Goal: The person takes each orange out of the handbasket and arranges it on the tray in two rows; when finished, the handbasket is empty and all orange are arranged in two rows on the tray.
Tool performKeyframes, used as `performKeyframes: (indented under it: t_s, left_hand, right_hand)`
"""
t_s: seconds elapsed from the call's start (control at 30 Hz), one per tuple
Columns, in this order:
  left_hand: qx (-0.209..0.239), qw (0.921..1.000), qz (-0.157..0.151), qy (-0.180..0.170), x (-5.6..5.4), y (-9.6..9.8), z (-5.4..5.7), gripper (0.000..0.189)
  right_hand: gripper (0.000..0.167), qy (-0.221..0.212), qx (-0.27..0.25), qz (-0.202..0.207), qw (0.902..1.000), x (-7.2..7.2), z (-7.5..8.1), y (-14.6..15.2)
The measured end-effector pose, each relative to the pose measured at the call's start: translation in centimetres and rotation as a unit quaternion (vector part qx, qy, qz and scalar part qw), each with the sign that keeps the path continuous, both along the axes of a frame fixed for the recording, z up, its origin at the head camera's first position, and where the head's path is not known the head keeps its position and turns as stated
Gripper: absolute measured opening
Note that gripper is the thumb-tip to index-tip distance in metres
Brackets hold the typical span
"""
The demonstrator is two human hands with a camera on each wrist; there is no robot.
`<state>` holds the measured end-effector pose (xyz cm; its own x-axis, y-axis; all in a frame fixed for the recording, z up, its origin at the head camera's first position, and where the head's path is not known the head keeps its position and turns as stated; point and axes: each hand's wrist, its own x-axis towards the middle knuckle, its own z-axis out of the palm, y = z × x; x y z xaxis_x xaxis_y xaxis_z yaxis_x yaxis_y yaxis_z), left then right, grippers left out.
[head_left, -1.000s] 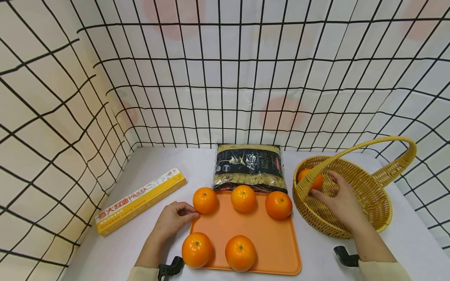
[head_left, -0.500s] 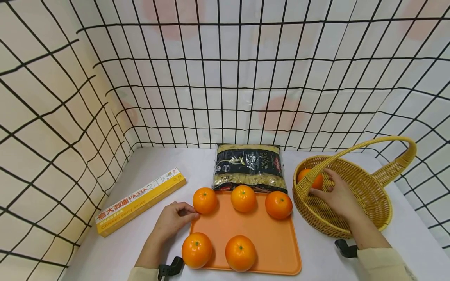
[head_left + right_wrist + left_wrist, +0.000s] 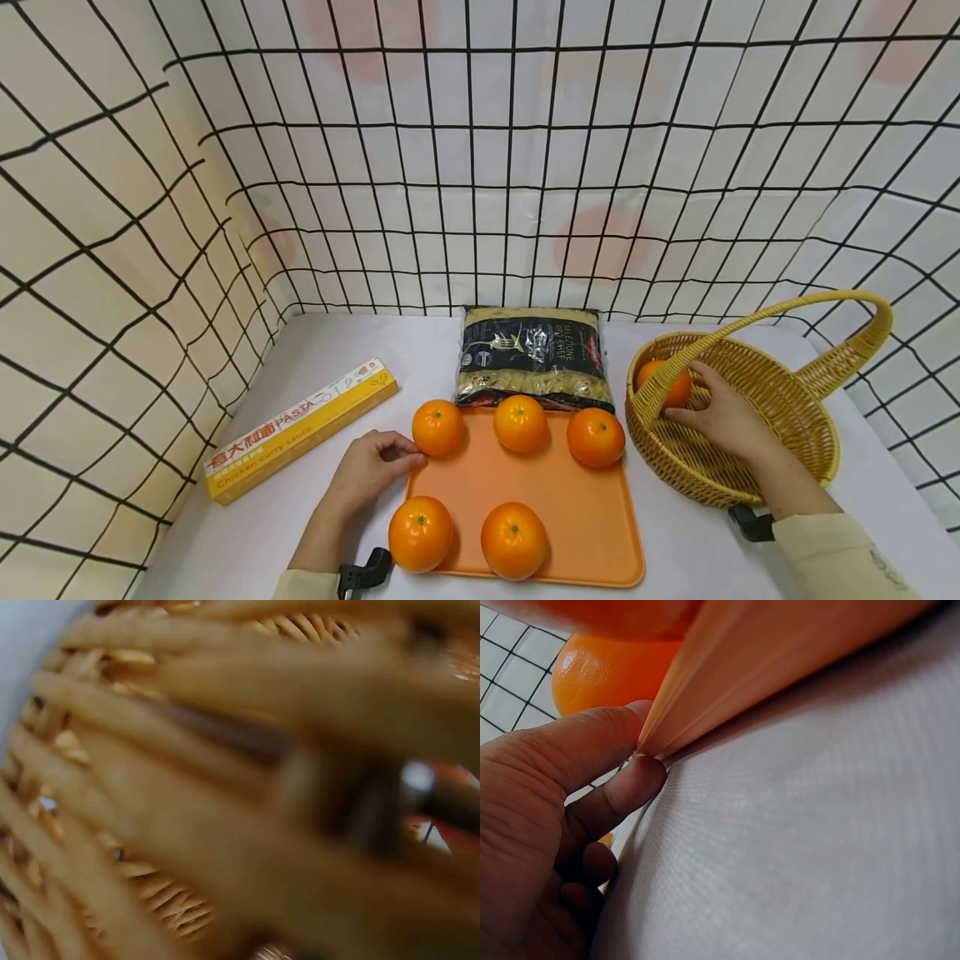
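An orange plastic tray point(image 3: 525, 492) carries several oranges, one of them an orange point(image 3: 437, 428) at its far left corner. My left hand point(image 3: 367, 471) pinches the tray's left rim; in the left wrist view the thumb lies above the rim and the index finger below it. At right, a wicker basket point(image 3: 795, 442) holds another orange point(image 3: 678, 390), partly behind its handle. My right hand point(image 3: 723, 417) reaches into the basket, thumb and fingers bent around that orange's right side; some fingertips are hidden. Blurred wicker point(image 3: 225, 825) fills the right wrist view.
A pasta box point(image 3: 300, 429) lies slanted on the white table at left. Behind the tray lies a black-labelled pasta bag point(image 3: 532, 354). Checked cloth walls point(image 3: 510, 167) stand at the back and sides. The basket's tall handle point(image 3: 847, 367) arches over its opening.
My right wrist has shifted up and right toward the basket's near rim, while its fingers have crept slightly left around the orange. My left hand, the tray and its oranges stay put.
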<state>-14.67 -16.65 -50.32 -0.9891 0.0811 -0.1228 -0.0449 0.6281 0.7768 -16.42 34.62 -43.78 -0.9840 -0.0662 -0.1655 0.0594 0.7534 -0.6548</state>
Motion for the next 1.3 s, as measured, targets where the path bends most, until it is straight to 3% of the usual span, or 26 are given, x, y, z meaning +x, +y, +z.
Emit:
performKeyframes:
  t_s: [0.23, 1.07, 1.3]
  left_hand:
    - [-0.002, 1.0, 0.0, 0.002, 0.04, 0.04, 0.18, 0.013]
    - [-0.001, 1.0, 0.004, -0.008, 0.02, 0.03, 0.08, 0.012]
    - [0.0, 0.9999, 0.005, -0.01, 0.07, 0.08, 0.12, 0.013]
  right_hand:
    - [0.087, 0.014, 0.036, -0.005, 0.9993, -0.32, -0.4, -0.07]
    - [0.093, 0.0, -0.034, -0.054, 0.998, 0.08, -0.61, -0.4]
    - [0.094, -0.005, -0.027, -0.066, 0.9974, 0.08, -0.57, -0.41]
